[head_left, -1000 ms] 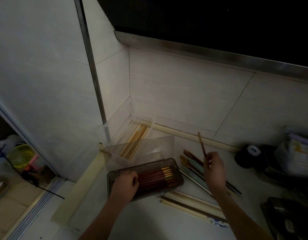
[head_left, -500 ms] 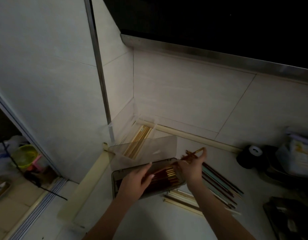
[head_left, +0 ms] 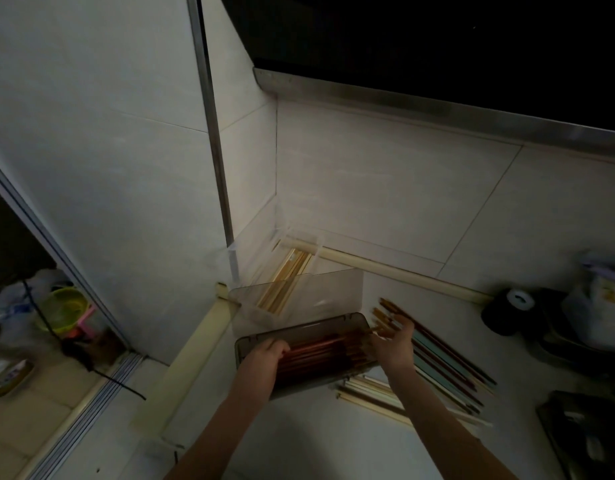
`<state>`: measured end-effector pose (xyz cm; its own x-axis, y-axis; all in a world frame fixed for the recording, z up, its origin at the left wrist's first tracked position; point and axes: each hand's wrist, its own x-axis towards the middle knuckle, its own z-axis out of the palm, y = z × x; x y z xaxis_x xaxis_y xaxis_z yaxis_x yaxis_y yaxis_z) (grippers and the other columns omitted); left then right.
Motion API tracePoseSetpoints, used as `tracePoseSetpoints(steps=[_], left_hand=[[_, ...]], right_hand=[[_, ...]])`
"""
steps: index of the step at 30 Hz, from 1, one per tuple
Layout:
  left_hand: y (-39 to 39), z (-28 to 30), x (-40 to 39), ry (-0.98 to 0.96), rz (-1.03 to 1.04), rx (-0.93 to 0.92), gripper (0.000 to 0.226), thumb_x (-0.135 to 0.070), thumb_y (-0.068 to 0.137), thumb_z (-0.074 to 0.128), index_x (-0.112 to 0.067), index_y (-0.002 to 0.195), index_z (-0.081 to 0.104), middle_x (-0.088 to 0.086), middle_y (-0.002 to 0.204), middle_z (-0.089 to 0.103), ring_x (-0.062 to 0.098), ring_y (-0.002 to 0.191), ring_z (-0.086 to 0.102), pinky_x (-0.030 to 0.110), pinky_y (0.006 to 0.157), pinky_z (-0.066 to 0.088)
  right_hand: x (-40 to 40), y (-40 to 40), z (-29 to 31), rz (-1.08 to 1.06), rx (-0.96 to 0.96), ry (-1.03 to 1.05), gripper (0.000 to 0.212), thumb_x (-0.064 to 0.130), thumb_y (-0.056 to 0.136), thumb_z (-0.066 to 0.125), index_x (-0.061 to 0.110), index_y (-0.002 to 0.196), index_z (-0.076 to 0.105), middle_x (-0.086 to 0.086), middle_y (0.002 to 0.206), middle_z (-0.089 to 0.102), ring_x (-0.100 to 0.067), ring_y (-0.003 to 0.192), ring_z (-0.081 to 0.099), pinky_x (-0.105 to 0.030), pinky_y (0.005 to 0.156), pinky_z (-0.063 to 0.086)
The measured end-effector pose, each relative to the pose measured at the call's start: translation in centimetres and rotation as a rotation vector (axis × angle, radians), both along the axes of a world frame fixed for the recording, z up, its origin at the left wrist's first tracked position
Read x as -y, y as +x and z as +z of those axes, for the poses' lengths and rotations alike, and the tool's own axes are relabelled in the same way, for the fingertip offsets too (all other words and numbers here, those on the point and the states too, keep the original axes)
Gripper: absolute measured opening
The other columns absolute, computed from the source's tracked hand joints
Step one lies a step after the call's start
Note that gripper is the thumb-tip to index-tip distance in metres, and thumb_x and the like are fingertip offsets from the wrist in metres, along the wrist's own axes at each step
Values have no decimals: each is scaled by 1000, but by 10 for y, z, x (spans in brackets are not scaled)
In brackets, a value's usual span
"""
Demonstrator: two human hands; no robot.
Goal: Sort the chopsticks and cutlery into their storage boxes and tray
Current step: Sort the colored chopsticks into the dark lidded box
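Observation:
A grey see-through storage box [head_left: 337, 322] lies on the counter with its lid [head_left: 333, 289] raised behind it. Several red-brown chopsticks [head_left: 319, 351] lie inside. My left hand [head_left: 264, 355] is at the box's left end, fingers curled down over the chopstick ends. My right hand [head_left: 392, 344] hovers at the right end with fingers spread, blurred, holding nothing. A clear box [head_left: 250, 258] in the corner holds pale gold chopsticks [head_left: 292, 275]. Loose dark and teal chopsticks [head_left: 448, 362] lie to the right, and cream chopsticks [head_left: 368, 393] in front of the box.
A black tape roll [head_left: 506, 313] and a white bag [head_left: 603, 306] stand at the far right, a dark tray [head_left: 593, 431] at the lower right. Tiled walls close the corner. A green bowl [head_left: 61, 308] sits on the floor beyond the counter's left edge.
My right hand carried one chopstick down to the box's right end and let it go; its fingers are now spread. My left hand's fingers went from stretched out to curled at the left end.

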<state>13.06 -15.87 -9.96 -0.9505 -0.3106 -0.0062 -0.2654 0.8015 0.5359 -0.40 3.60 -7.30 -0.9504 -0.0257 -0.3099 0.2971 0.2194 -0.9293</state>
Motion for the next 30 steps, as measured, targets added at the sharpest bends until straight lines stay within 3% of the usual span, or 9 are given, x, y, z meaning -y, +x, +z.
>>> tracePoseSetpoints(steps=[5, 10, 13, 16, 19, 22, 25, 30], left_hand=[[3, 3, 5, -140, 25, 104, 39, 5, 83, 43, -14, 117, 46, 5, 123, 48, 23, 111, 47, 32, 88, 40], [1, 4, 9, -219, 34, 224, 45, 3, 84, 47, -13, 125, 40, 7, 129, 43, 23, 116, 44, 32, 93, 41], [0, 6, 8, -291, 44, 252, 46, -2, 87, 46, -14, 130, 37, 7, 132, 40, 24, 122, 39, 32, 95, 40], [2, 3, 7, -282, 80, 195, 43, -6, 88, 44, -15, 130, 40, 5, 129, 46, 24, 120, 42, 31, 94, 39], [4, 2, 6, -246, 111, 47, 32, 0, 74, 59, -11, 105, 60, 8, 102, 61, 30, 98, 58, 38, 77, 49], [3, 1, 7, -254, 105, -19, 36, 4, 49, 75, -16, 76, 62, 2, 74, 63, 26, 69, 63, 32, 59, 51], [3, 1, 7, -275, 114, -68, 42, 2, 41, 80, -18, 73, 61, -2, 69, 62, 21, 63, 61, 28, 57, 51], [3, -4, 4, -251, 145, -78, 37, 3, 49, 78, -16, 76, 62, 0, 72, 62, 24, 67, 61, 33, 62, 52]], right_hand=[[-10, -8, -9, -86, -11, 127, 44, -6, 87, 52, 14, 125, 41, -14, 113, 58, -31, 102, 60, -49, 90, 52], [-41, -13, -11, -168, -63, 316, 32, -2, 92, 43, 6, 123, 43, -23, 107, 57, -38, 92, 59, -43, 78, 53], [-68, -20, -16, -98, -113, 497, 28, -3, 92, 41, 0, 120, 45, -27, 108, 58, -36, 86, 57, -35, 66, 46], [-95, -32, -24, 88, -132, 663, 28, -3, 92, 41, 1, 118, 50, -25, 109, 59, -35, 89, 57, -32, 68, 44], [-114, -42, -33, 295, -149, 853, 25, 2, 93, 45, 5, 114, 57, -19, 110, 62, -34, 97, 59, -35, 77, 49], [-121, -47, -41, 418, -183, 965, 21, 8, 93, 47, 8, 109, 60, -17, 109, 63, -31, 96, 59, -32, 76, 46], [-122, -51, -48, 458, -247, 1035, 22, 9, 92, 50, 8, 112, 59, -14, 112, 62, -30, 103, 59, -34, 83, 46], [-121, -57, -58, 498, -264, 1118, 25, 11, 93, 49, 3, 116, 54, -15, 117, 62, -28, 111, 58, -35, 93, 47]])
